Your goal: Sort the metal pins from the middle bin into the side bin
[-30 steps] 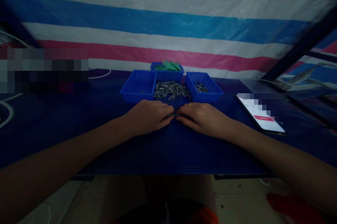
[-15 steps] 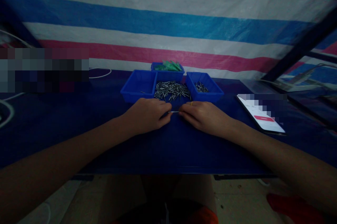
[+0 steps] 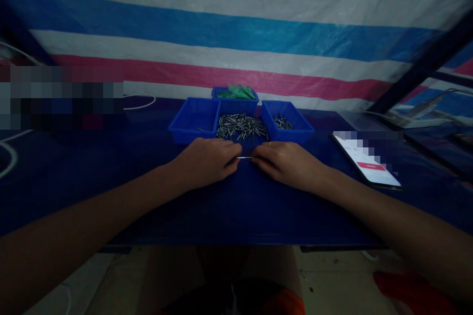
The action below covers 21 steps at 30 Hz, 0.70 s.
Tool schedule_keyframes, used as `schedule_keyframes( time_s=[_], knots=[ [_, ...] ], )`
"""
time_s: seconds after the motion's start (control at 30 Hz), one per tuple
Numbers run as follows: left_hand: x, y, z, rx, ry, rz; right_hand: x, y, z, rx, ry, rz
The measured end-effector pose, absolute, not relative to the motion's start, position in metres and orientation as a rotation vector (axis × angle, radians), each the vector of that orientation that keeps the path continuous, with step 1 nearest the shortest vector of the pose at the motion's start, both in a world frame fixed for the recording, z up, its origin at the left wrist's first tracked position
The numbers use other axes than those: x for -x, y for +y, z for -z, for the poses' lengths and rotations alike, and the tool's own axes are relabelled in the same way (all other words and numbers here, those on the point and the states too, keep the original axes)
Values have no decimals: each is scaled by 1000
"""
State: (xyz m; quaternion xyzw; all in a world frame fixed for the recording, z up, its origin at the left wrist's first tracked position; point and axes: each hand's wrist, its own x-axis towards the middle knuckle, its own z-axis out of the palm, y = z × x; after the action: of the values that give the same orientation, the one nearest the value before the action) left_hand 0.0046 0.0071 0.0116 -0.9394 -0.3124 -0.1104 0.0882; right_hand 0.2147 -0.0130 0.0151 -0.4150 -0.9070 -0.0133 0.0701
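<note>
Hands (image 3: 212,159) (image 3: 286,161) slightly farther apart now, thin, bright silvery rod (image 3: 244,157) between

Metal rod (image 3: 244,157) in both hands (image 3: 211,159) (image 3: 286,162)

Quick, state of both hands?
Left hand: closed, pinching one end of a thin metal rod.
Right hand: closed, pinching its other end.

Whole scene dim, dark blue-gray. Striped sheet (image 3: 236,34) brightest at upper right, with soft shine there; lamp's place can't be told. Phone (image 3: 373,167) screen glows white. Thin metal rod (image 3: 244,157) and metal pins (image 3: 242,127) catch little glints. Tabletop (image 3: 236,211) and floor (image 3: 332,275) in deep shade. Left arm (image 3: 111,209) looks stretched near edge. Far things soft, grainy. Big blurry squares hide left side and part of phone.
</note>
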Motion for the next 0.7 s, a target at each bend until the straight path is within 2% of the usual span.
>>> schedule_keyframes(
  time_s=[0.7],
  knots=[
    [-5, 8, -12, 2795, -933, 306, -214, -14, -17, 1280, -2718, 4]
  ],
)
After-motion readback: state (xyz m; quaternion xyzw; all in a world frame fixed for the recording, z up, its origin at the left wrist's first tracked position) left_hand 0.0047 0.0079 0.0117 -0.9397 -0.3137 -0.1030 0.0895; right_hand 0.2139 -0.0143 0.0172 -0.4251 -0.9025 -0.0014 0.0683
